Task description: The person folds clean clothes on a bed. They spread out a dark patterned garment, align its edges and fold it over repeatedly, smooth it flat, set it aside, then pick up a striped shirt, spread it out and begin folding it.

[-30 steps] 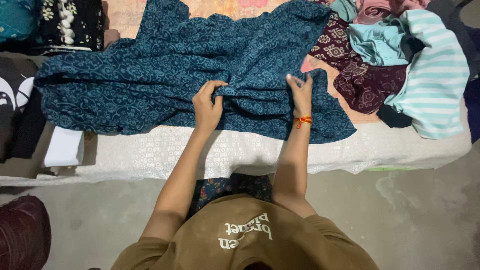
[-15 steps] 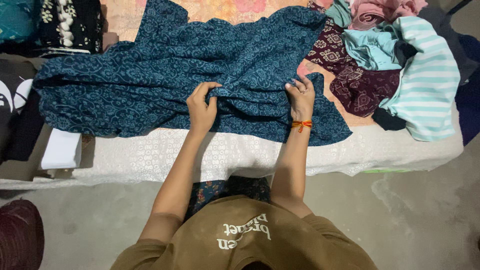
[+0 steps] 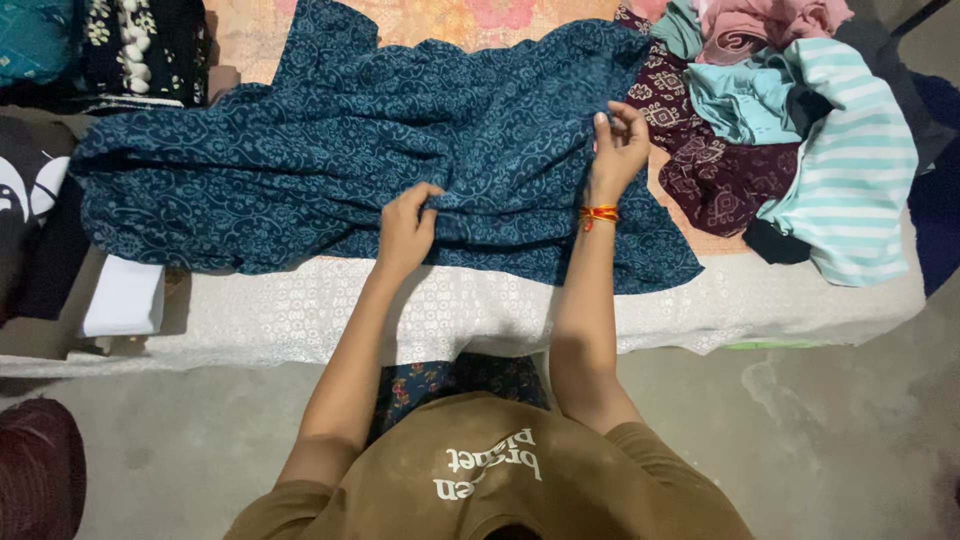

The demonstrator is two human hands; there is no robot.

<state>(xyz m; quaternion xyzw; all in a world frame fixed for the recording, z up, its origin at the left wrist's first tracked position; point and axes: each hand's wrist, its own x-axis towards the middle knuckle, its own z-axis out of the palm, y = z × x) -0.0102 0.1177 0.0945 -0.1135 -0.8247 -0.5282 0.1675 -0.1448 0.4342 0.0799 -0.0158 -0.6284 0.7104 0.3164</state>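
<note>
Both hands work on the dark blue printed garment (image 3: pixel 380 160), which lies spread across the white patterned bed cover (image 3: pixel 330 310), its left end near the dark clothes at the left edge and its right end beside the heap of other clothes. Left hand (image 3: pixel 407 222) is clenched on a bunched ridge of the cloth near the garment's lower middle, fingers curled over and pressing it down. Right hand (image 3: pixel 620 145), with an orange thread band (image 3: pixel 599 214) at the wrist, is lifted slightly and pinches the fabric's upper right edge between fingertips and thumb.

This looks like the gathering or first fold of the garment: one hand pins the middle while the other lifts an edge. As a judgement, the next move calls for carrying that pinched edge over the pinned part while the left hand stays firm, so the thin cloth does not slide or bunch further.

The garment is teal-blue with a pale, small floral and vine print all over. It is loose and rumpled, with soft creases running toward the left hand, and one flap hangs over the bed's front edge at lower right.

To the right lies a pile with a maroon printed piece (image 3: pixel 715 175), a mint and white striped cloth (image 3: pixel 850 190) and a pink item (image 3: pixel 770 20). A white folded piece (image 3: pixel 125 298) lies at the left.
</note>
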